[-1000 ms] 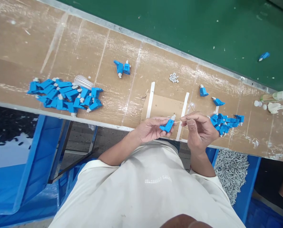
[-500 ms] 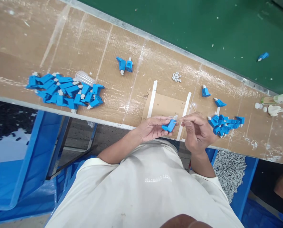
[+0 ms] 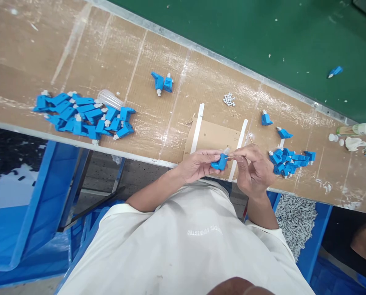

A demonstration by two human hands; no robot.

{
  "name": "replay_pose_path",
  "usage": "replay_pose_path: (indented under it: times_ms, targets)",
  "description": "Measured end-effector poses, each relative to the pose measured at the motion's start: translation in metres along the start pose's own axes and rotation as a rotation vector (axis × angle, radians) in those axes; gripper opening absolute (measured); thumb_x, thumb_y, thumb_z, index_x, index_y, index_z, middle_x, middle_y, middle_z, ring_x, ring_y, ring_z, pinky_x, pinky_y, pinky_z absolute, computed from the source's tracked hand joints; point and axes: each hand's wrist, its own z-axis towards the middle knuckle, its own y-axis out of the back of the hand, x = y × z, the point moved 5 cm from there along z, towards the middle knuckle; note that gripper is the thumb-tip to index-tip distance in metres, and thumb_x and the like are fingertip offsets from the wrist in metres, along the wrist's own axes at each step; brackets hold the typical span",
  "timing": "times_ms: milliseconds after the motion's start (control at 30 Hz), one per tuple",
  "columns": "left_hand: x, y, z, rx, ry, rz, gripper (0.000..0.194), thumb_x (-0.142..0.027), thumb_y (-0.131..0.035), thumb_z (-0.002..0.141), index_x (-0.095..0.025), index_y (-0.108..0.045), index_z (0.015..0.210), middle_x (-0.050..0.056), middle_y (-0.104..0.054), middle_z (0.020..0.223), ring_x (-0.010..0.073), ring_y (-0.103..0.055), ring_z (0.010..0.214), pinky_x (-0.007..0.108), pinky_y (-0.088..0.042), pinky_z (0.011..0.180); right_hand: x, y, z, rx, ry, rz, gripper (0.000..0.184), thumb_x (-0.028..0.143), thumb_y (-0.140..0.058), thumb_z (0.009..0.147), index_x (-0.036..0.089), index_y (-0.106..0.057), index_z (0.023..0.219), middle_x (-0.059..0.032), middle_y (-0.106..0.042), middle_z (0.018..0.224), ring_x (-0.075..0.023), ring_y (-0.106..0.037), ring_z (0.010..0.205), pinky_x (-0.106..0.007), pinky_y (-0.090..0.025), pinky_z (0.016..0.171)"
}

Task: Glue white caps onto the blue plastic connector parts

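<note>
My left hand [image 3: 198, 164] is closed around a small blue plastic connector [image 3: 219, 162] with a white tip, held over the near edge of the brown workbench [image 3: 115, 61]. My right hand [image 3: 253, 169] pinches a thin stick whose end touches the connector's white tip. A pile of the same blue connectors [image 3: 290, 160] lies just right of my right hand. A bigger pile of blue connectors [image 3: 84, 116] sits far to the left, near the bench's front edge.
Two loose connectors [image 3: 162, 83] lie mid-bench, two more [image 3: 273, 125] right of centre, near a cluster of tiny white parts [image 3: 228, 99]. A small bottle [image 3: 355, 130] lies at far right. A blue bin of grey parts [image 3: 296, 219] stands below; green floor [image 3: 262, 37] lies beyond.
My right hand has moved left, bringing the thin stick's end up to the connector's white tip. My left hand keeps the connector almost still.
</note>
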Motion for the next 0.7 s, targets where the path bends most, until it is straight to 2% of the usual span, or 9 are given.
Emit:
replay_pose_path:
  times_ms: [133, 267, 333, 400, 567, 700]
  targets:
    - [0.001, 0.003, 0.0, -0.011, 0.004, -0.002, 0.027, -0.023, -0.084, 0.081, -0.005, -0.077, 0.1, 0.009, -0.073, 0.082, 0.0141, -0.072, 0.069, 0.019, -0.056, 0.061, 0.0, 0.002, 0.002, -0.016, -0.046, 0.06, 0.013, 0.022, -0.061, 0.101, 0.025, -0.072, 0.104, -0.0037, -0.077, 0.083, -0.0203, -0.07, 0.073, -0.037, -0.056, 0.067]
    - [-0.001, 0.008, -0.003, -0.036, -0.009, 0.016, 0.028, -0.024, -0.084, 0.081, -0.005, -0.078, 0.101, 0.012, -0.076, 0.093, 0.0142, -0.073, 0.07, 0.019, -0.056, 0.06, -0.007, 0.015, -0.003, -0.209, -0.197, 0.133, 0.013, 0.034, -0.064, 0.101, 0.025, -0.074, 0.098, -0.0032, -0.075, 0.079, -0.0189, -0.068, 0.066, -0.034, -0.055, 0.058]
    - [-0.006, 0.011, -0.005, -0.048, -0.036, 0.027, 0.027, -0.025, -0.083, 0.082, -0.006, -0.078, 0.1, 0.012, -0.076, 0.094, 0.014, -0.073, 0.071, 0.019, -0.056, 0.06, -0.015, 0.02, -0.011, -0.26, -0.27, 0.134, 0.011, 0.034, -0.067, 0.099, 0.026, -0.075, 0.098, -0.0025, -0.076, 0.081, -0.0172, -0.067, 0.063, -0.032, -0.054, 0.055]
    - [-0.011, 0.015, -0.007, -0.059, -0.061, 0.024, 0.026, -0.025, -0.082, 0.082, -0.006, -0.077, 0.099, 0.01, -0.075, 0.088, 0.0143, -0.073, 0.07, 0.019, -0.057, 0.059, -0.023, 0.019, -0.018, -0.209, -0.337, 0.083, 0.008, 0.031, -0.07, 0.098, 0.026, -0.076, 0.1, -0.0022, -0.078, 0.084, -0.0166, -0.068, 0.065, -0.031, -0.055, 0.058]
    - [-0.023, 0.024, -0.01, -0.121, -0.163, 0.07, 0.028, -0.027, -0.082, 0.08, -0.006, -0.077, 0.098, 0.01, -0.076, 0.085, 0.0149, -0.073, 0.07, 0.021, -0.058, 0.062, -0.039, -0.002, -0.03, 0.071, -0.363, -0.032, 0.016, 0.035, -0.064, 0.1, 0.026, -0.077, 0.096, -0.0054, -0.076, 0.091, -0.0203, -0.071, 0.083, -0.034, -0.058, 0.067]
    - [-0.028, 0.03, -0.01, -0.182, -0.248, 0.161, 0.028, -0.032, -0.085, 0.078, -0.009, -0.077, 0.093, 0.008, -0.076, 0.083, 0.0148, -0.072, 0.07, 0.022, -0.058, 0.066, -0.048, -0.013, -0.032, 0.14, -0.375, -0.051, 0.02, 0.036, -0.061, 0.102, 0.026, -0.077, 0.097, -0.0059, -0.073, 0.09, -0.0202, -0.067, 0.081, -0.035, -0.057, 0.067]
